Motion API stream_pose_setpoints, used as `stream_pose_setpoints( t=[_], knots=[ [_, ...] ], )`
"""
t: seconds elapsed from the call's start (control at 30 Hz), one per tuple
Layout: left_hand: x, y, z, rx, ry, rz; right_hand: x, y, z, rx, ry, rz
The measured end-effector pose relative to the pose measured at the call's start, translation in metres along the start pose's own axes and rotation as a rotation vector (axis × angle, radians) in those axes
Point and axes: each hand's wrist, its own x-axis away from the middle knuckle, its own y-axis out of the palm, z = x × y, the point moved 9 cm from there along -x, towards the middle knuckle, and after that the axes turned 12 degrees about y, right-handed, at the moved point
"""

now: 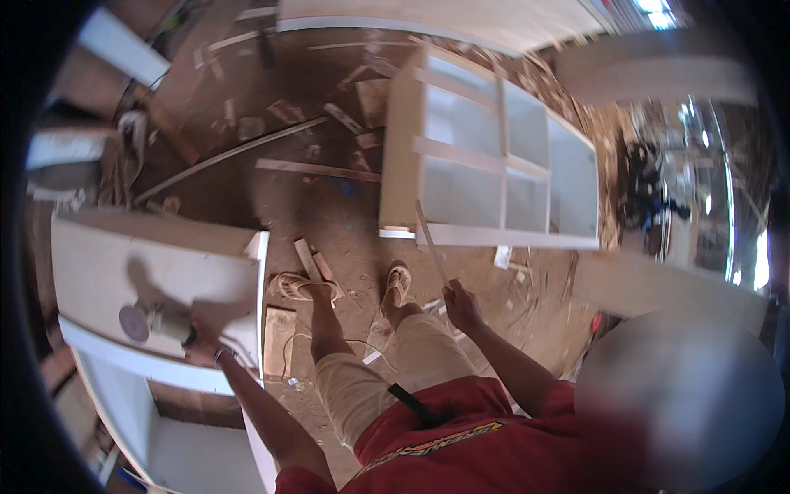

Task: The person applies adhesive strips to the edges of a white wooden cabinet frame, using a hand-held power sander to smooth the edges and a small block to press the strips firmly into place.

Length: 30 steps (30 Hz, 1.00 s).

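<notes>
Compartmented cabinet (504,169), one, pale-framed, white interior, on brown floor (329,214). Long pale strip (239,155), one, lying aslant. Second strip (317,170), one, near the cabinet's side. Short wood blocks (308,259), two, side by side. Brown board (280,337), one, flat. Large pale panel (444,18), one, at upper edge. Assorted offcuts (343,118), scattered.
</notes>
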Motion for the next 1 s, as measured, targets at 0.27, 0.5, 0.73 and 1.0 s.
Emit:
stream_pose_setpoints(
  t=[0.27,0.5,0.73,1.0],
  knots=[
    [0.032,-0.041,0.041,-0.3,0.024,-0.101,0.003,-0.048,0.165,-0.384,0.125,0.131],
    [0.479,-0.052,0.313,0.848,0.413,-1.441,-0.007,-0.191,0.196,-1.083,0.145,0.201],
    [0.667,-0.183,0.494,0.586,0.739,-2.055,-0.019,-0.282,0.175,-1.515,0.046,0.058],
    [0.534,-0.155,0.635,1.056,0.655,-1.5,-0.03,-0.28,0.043,-1.12,-0.123,-0.099]
  ],
)
